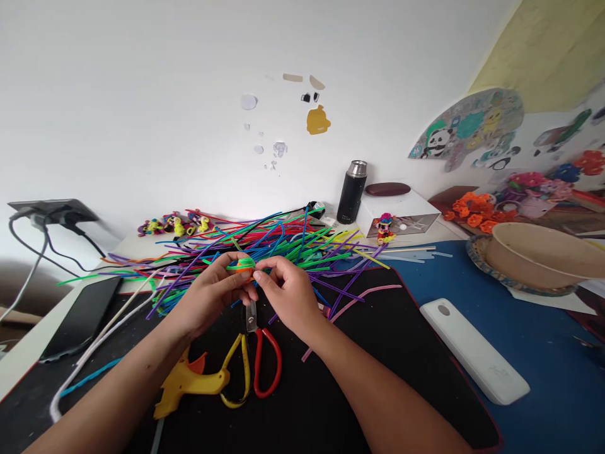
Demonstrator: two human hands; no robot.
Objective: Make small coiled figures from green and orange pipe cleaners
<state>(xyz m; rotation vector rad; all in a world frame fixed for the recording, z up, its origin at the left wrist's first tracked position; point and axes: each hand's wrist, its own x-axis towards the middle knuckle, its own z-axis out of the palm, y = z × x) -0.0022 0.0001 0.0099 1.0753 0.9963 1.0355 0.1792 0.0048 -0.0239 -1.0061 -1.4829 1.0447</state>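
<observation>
Between the fingertips of both hands is a small coiled pipe-cleaner piece [246,263], green on top and orange below. My left hand [211,291] grips it from the left, thumb in front and fingers behind. From the right, my right hand [289,291] pinches its orange side with thumb and forefinger. Just below the hands, scissors [259,359] with one yellow and one red handle lie on the black mat, their blade tips partly hidden by my fingers. Beside them is a yellow glue gun [189,383], partly covered by my left forearm. Loose colourful pipe cleaners [302,243] spread behind the hands.
A black flask [352,192] and a white box [401,211] stand by the wall. Small pipe-cleaner figures [177,224] sit at the back left. At right are a white power bank [475,351] and a beige bowl [548,252]. A dark phone [81,318] lies left.
</observation>
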